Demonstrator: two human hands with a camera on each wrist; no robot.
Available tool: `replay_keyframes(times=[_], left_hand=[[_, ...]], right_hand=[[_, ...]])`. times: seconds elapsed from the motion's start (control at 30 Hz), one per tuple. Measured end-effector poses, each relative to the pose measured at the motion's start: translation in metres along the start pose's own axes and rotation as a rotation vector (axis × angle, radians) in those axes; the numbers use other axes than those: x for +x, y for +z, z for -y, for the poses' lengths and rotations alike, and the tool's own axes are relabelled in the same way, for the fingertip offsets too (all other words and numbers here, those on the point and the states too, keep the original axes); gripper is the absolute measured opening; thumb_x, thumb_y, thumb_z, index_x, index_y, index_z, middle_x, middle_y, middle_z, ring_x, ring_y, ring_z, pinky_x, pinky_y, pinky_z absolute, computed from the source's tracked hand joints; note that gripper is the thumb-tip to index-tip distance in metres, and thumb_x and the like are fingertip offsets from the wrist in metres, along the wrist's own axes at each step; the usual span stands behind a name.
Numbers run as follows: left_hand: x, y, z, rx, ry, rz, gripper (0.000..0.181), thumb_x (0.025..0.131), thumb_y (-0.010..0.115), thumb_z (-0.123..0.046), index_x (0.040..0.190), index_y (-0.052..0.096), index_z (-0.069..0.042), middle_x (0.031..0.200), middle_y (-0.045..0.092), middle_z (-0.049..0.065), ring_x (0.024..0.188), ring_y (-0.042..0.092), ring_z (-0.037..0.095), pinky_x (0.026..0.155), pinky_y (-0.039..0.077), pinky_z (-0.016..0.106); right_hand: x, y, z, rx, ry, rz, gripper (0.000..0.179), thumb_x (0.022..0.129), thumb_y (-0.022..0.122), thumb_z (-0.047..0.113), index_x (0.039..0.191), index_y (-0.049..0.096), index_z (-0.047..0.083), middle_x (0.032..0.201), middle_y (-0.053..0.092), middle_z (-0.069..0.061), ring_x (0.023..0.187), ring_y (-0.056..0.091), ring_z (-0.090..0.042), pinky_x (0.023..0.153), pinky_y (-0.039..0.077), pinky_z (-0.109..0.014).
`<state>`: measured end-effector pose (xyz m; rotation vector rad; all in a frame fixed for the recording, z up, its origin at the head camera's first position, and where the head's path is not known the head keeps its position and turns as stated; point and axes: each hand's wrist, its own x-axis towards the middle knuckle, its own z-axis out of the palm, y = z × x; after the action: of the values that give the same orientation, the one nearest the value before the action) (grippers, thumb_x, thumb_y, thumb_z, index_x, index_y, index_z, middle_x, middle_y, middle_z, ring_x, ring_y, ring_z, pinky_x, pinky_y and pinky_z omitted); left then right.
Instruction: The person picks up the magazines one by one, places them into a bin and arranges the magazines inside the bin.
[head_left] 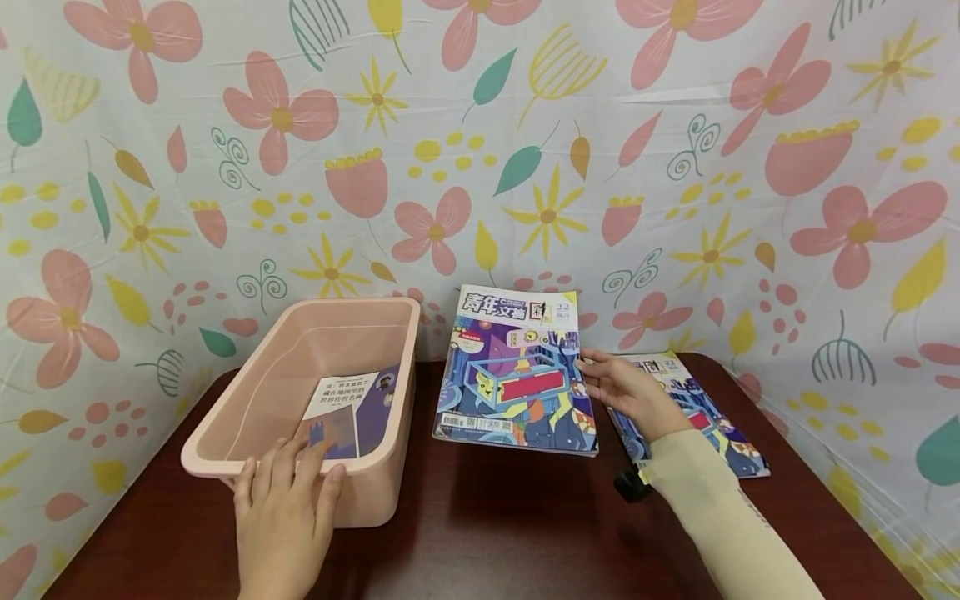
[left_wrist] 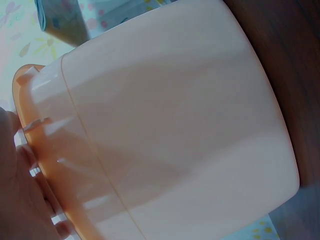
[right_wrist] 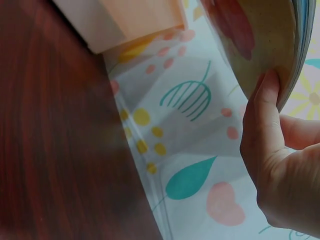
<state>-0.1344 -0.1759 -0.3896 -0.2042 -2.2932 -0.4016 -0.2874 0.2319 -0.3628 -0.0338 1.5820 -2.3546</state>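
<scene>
My right hand (head_left: 624,387) grips a magazine (head_left: 517,375) by its right edge and holds it up over the table. The magazine's colourful cover faces up; in the right wrist view the thumb (right_wrist: 270,95) presses on its underside. My left hand (head_left: 285,508) rests on the near rim of a pink plastic basin (head_left: 411,350), its fingers reaching over the edge. Inside the basin lies a book (head_left: 341,396) with a white and purple cover. The left wrist view is mostly the basin's outer wall (left_wrist: 175,125).
Another magazine (head_left: 701,417) with a similar cover lies on the right of the dark wooden table (head_left: 480,542), partly hidden by my right arm (head_left: 720,508). A flower-patterned cloth (head_left: 495,158) hangs behind and at both sides.
</scene>
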Motion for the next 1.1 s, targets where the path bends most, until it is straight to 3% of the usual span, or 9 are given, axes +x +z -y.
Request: replay_keyframes(times=[0.47, 0.73, 1.1], left_hand=[[-0.002, 0.002, 0.002, -0.003, 0.010, -0.020, 0.041, 0.101, 0.041, -0.044, 0.118, 0.061, -0.011, 0.127, 0.053, 0.017, 0.124, 0.040, 0.037, 0.106, 0.018, 0.058], [-0.002, 0.002, 0.002, -0.006, 0.004, -0.006, 0.039, 0.101, 0.043, -0.042, 0.119, 0.060, -0.012, 0.126, 0.053, 0.017, 0.124, 0.039, 0.038, 0.106, 0.018, 0.059], [0.000, 0.000, 0.000, -0.007, 0.007, -0.007, 0.041, 0.101, 0.042, -0.042, 0.119, 0.060, -0.011, 0.128, 0.052, 0.017, 0.126, 0.038, 0.037, 0.107, 0.018, 0.058]], right_hand=[[0.002, 0.022, 0.010, 0.007, -0.016, 0.013, 0.063, 0.102, 0.035, -0.001, 0.153, -0.001, 0.004, 0.131, 0.039, -0.013, 0.091, 0.064, -0.011, 0.082, 0.053, -0.025], [0.005, 0.030, 0.014, 0.015, -0.011, 0.016, 0.060, 0.101, 0.036, -0.001, 0.153, 0.005, 0.002, 0.116, 0.051, -0.007, 0.091, 0.064, -0.012, 0.082, 0.053, -0.025], [0.009, 0.047, 0.019, 0.049, -0.025, 0.003, 0.059, 0.100, 0.037, -0.004, 0.152, 0.009, 0.000, 0.104, 0.058, -0.004, 0.088, 0.064, -0.012, 0.079, 0.052, -0.023]])
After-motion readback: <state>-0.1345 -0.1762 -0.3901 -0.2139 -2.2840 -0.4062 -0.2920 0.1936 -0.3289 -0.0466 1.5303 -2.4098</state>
